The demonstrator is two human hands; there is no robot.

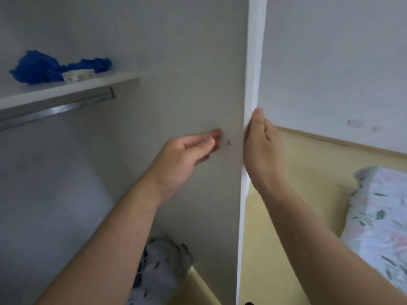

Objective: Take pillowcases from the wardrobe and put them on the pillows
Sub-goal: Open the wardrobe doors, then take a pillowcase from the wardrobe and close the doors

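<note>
**Q:** What is in front of you, from the left?

**A:** An open wardrobe. High on the left, a white shelf (72, 83) holds a crumpled blue cloth (44, 67) and a small white box (78, 75); a metal hanging rail (57, 110) runs beneath it. At the bottom lies bunched fabric (158, 267), checked and leaf-printed, likely the pillowcases, though blur leaves me unsure.

**Q:** And your hands?

**A:** My left hand (187, 155) is loosely curled and empty, fingertips touching the inner face of the wardrobe door (193, 84). My right hand (259, 146) is wrapped around the door's white edge, thumb up.

**Q:** How would you do this step well?

**A:** I judge the door should swing fully aside, guided by both hands, so the low pile is clear to reach.

**Q:** To the right?

**A:** A pale wall (330, 62), a yellow surface (297, 172) that may be the bed, and a floral pillow (378, 216) on it.
</note>
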